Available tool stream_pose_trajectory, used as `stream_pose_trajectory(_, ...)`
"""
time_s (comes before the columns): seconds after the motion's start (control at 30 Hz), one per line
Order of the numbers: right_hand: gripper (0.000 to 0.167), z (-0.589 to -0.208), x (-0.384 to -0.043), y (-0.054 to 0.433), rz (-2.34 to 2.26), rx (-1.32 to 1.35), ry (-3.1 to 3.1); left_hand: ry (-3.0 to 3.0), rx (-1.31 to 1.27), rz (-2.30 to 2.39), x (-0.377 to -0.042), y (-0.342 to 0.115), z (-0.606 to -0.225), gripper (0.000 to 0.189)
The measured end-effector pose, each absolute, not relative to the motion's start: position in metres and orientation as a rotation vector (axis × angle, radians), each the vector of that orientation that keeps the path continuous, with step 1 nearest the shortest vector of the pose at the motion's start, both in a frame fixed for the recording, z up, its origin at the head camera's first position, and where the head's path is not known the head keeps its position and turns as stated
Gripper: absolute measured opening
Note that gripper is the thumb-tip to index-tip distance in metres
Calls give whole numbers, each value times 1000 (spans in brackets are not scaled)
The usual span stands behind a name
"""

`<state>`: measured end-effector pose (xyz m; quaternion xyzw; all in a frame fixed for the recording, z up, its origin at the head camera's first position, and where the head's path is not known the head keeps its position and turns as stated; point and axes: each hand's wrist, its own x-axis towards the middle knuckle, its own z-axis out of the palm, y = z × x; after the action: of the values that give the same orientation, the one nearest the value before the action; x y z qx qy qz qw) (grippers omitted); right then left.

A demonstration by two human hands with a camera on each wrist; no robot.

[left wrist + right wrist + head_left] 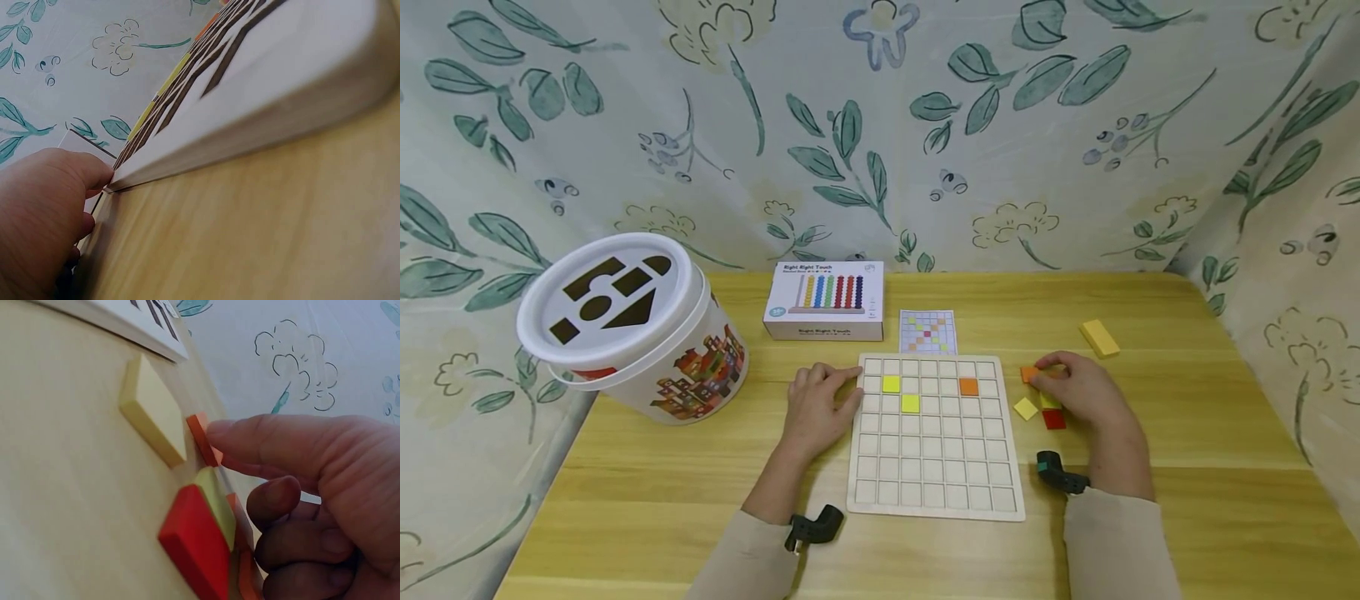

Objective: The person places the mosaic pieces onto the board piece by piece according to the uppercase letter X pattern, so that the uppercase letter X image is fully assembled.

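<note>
The left hand point(820, 408) rests loosely spread fingers against the left edge of the grid board point(933, 448), presumably steadying it, while the right hand point(1082, 390) pinches an orange tile point(1028, 375) among loose tiles, handily near the board's right side.

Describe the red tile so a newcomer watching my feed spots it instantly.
Find the pale gridded board. Off its right edge, near the right hand, lies the red tile, small and flat. Its colour sets it apart from the pale yellow tile and an orange tile nearby.
</note>
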<state>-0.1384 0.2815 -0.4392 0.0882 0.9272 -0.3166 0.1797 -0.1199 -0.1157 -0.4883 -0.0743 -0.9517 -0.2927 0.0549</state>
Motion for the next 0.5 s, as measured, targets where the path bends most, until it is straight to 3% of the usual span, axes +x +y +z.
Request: stream_pose_trajectory(0.5, 48, -442, -139, 285, -947, 232, 2602, -2886, -216, -886, -119, -115, -488, 36)
